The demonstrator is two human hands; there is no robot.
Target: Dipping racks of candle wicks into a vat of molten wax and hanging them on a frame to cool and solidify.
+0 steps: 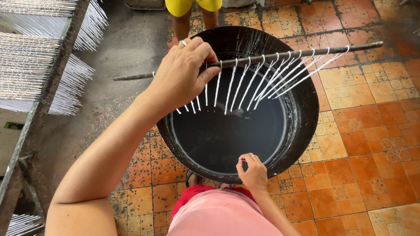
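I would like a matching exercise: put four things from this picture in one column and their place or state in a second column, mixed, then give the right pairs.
Things:
1. left hand
2. right hand
3. thin white candles
4. rack of white candles

Place or state:
A. hanging from the rod over the black vat
B. at the vat's near rim
C. at the far left, off the tiles
D. gripping the rod

Pairs: 1-D, 2-B, 3-A, 4-C
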